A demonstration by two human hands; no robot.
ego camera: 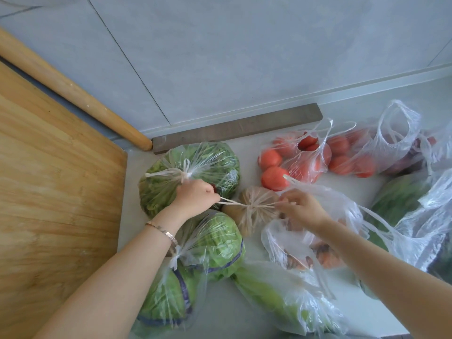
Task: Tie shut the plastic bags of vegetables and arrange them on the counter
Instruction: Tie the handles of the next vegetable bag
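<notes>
Contents of tan bag (252, 216) unclear; left hand (195, 194), right hand (302, 207) pinch handles (231, 203).

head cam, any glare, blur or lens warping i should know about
Head view: soft, even light, with only faint shadows under the bags. Head view: white sheen on the crinkled clear bags at the right veils their contents. Head view: wide-angle stretch, the counter's back edge runs tilted. Head view: left hand, right hand and the brown bag between them look sharp.
</notes>
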